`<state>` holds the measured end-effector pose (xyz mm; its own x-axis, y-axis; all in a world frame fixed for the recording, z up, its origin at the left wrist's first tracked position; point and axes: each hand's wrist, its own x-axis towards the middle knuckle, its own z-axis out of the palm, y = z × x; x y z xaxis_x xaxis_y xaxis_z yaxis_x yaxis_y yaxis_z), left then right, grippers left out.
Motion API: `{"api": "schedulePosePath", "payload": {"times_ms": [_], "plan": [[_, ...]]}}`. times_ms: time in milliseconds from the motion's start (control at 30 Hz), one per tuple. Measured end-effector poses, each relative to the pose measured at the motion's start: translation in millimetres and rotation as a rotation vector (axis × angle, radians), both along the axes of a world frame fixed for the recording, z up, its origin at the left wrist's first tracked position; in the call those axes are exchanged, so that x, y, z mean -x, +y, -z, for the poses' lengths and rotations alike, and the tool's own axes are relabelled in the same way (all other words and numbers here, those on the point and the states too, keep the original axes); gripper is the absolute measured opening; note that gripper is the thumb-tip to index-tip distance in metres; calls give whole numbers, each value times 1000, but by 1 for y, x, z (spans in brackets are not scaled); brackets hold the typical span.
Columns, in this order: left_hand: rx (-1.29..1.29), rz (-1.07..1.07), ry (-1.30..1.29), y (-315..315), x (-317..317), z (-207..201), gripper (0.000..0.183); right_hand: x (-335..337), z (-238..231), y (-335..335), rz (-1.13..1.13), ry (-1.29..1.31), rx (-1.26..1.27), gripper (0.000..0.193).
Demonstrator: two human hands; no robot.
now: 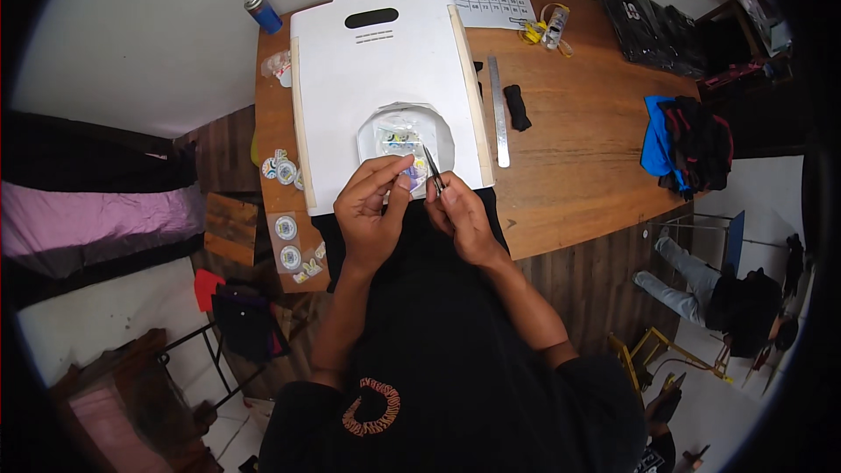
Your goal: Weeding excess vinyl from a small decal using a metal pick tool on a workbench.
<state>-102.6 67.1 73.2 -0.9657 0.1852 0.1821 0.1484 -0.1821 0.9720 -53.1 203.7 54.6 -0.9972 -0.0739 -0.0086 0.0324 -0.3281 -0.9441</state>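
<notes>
A large white board [385, 66] with a handle slot lies before me on the table. In its round cut-out sits a clear film with a colourful print [401, 138]. Over the near edge of that cut-out, my left hand [372, 206] is closed in a pinch, and whatever is between its fingertips is too small to name. Just beside it my right hand [462, 217] grips dark, thin-pointed tweezers [433, 166], their tips pointing away from me over the print. Dark cloth [495, 210] shows under the board's near edge.
Round printed stickers [286, 228] lie along the table's left edge. A blue can [263, 13] stands at the far left corner. Right of the board are a steel ruler [498, 109], a rolled black cloth [517, 107] and folded clothes [688, 144]. A person [745, 307] is at far right.
</notes>
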Motion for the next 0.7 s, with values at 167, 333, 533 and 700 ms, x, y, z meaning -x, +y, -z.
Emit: {"api": "schedulePosePath", "payload": {"times_ms": [167,333,533,700], "plan": [[-6,1,1,5,-3,2,24,-2,0,2,22,1,2,32],[-1,-2,12,6,-3,2,24,-2,1,3,28,6,12,33],[1,14,8,5,-5,2,23,-3,-2,2,29,7,-6,34],[8,18,8,8,-6,1,23,-3,-2,6,25,13,2,34]]}}
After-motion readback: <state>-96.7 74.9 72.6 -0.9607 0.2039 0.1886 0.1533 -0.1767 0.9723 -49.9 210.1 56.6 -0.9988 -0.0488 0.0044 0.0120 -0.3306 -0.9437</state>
